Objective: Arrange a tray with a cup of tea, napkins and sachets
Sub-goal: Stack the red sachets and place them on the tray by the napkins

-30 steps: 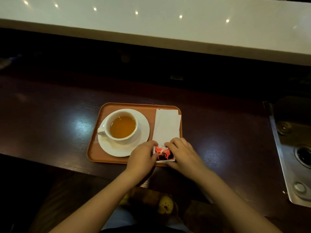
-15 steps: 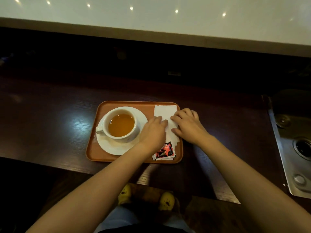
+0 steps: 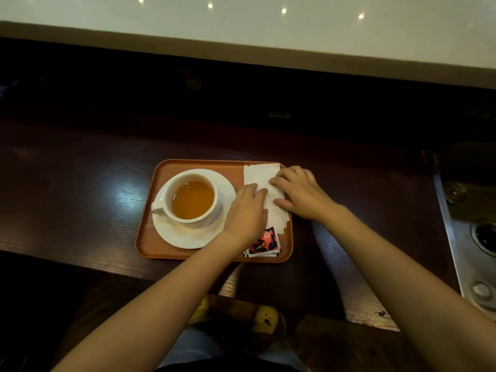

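Orange tray (image 3: pixel 150 244) on dark worktop (image 3: pixel 67 189). Left hand (image 3: pixel 245 212) and right hand (image 3: pixel 302 193) lie flat, fingers spread, pressing the white napkins (image 3: pixel 259 174). Sachets (image 3: pixel 264 244) at tray's near right corner; teacup (image 3: pixel 192 200) left.

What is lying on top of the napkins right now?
Both hands rest flat on the napkins: left hand on the left edge, right hand on the right. The sachets overlap the near end. What lies under the hands is hidden.
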{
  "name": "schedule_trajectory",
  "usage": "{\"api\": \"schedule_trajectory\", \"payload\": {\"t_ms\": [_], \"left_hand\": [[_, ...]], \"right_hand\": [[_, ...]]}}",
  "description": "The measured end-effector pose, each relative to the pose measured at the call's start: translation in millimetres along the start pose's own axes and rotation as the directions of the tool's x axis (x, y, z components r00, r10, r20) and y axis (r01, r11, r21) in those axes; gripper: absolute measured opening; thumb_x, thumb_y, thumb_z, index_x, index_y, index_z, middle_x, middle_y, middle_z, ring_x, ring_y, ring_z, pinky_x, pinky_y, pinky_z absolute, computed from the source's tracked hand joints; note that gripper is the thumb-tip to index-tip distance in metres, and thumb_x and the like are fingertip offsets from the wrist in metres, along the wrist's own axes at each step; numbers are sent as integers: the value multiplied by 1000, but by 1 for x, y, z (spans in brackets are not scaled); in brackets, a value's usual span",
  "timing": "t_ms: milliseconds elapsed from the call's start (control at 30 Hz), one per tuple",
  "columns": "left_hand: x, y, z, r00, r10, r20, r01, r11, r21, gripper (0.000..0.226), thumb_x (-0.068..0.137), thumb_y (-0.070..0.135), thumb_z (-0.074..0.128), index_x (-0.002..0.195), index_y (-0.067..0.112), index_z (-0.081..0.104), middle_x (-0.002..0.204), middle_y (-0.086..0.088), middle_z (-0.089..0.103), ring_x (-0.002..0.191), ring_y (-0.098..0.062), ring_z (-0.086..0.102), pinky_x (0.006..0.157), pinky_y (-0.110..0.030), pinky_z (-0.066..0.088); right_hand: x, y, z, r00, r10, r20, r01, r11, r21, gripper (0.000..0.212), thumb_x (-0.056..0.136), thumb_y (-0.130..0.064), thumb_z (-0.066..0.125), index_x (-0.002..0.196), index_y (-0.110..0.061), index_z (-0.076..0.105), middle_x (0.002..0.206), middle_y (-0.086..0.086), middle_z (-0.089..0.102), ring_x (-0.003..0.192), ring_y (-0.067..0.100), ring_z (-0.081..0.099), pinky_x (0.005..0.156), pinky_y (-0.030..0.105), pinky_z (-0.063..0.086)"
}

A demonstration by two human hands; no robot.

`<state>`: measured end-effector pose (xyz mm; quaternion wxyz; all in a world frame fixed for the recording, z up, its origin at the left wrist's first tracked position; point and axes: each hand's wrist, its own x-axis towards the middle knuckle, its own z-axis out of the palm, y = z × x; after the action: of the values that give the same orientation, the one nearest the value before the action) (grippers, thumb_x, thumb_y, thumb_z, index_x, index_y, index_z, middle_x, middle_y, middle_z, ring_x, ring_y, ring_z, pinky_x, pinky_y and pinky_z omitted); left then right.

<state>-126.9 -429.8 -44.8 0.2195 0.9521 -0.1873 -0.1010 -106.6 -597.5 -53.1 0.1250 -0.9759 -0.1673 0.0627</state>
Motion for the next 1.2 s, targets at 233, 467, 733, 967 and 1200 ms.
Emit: {"api": "schedule_trajectory", "payload": {"t_ms": [233, 467, 733, 967, 1200], "left_hand": [[-52, 0, -16, 982, -167, -83, 133, 939, -316, 39, 90, 10, 47, 127, 20, 46, 131, -3, 52, 121, -15, 44, 98, -24, 33], [-82, 5, -3, 931, -357, 78, 349, 807, -476, 46, 90, 7, 47, 134, 18, 38, 137, -5, 47, 125, -20, 44, 105, -43, 41], [-89, 17, 3, 946, -320, 43, 296, 807, -512, 51, 88, 6, 50, 135, 18, 36, 135, -4, 49, 125, -18, 44, 105, -43, 41], [-96, 21, -1, 946, -324, 35, 292, 794, -534, 52, 87, 10, 54, 135, 16, 35, 136, -4, 48, 126, -16, 43, 106, -39, 41], [-118, -36, -52, 797, -515, -314, 204, 720, -663, 45, 89, 16, 51, 129, 33, 41, 122, 12, 50, 107, -2, 50, 80, -17, 41]], "right_hand": [[-41, -26, -6, 977, 115, -181, -72, 971, 227, 41, 83, -34, 57, 122, -24, 49, 120, 0, 55, 113, 19, 37, 86, 31, 24], [-79, -52, 19, 1000, -16, 7, 15, 990, 139, 47, 81, -41, 60, 123, -26, 47, 119, -4, 53, 110, 16, 38, 87, 30, 27], [-86, -51, 24, 1000, 4, -7, -3, 990, 142, 46, 79, -41, 61, 120, -26, 48, 115, -5, 52, 107, 14, 37, 84, 27, 24], [-84, -49, 24, 1000, -12, 5, 11, 996, 85, 47, 78, -46, 59, 119, -28, 47, 114, -6, 51, 105, 15, 37, 81, 28, 23], [-47, -82, 0, 992, 114, -60, -79, 905, 417, 45, 84, -43, 53, 126, -29, 43, 128, -3, 50, 118, 11, 37, 95, 30, 32]]}}
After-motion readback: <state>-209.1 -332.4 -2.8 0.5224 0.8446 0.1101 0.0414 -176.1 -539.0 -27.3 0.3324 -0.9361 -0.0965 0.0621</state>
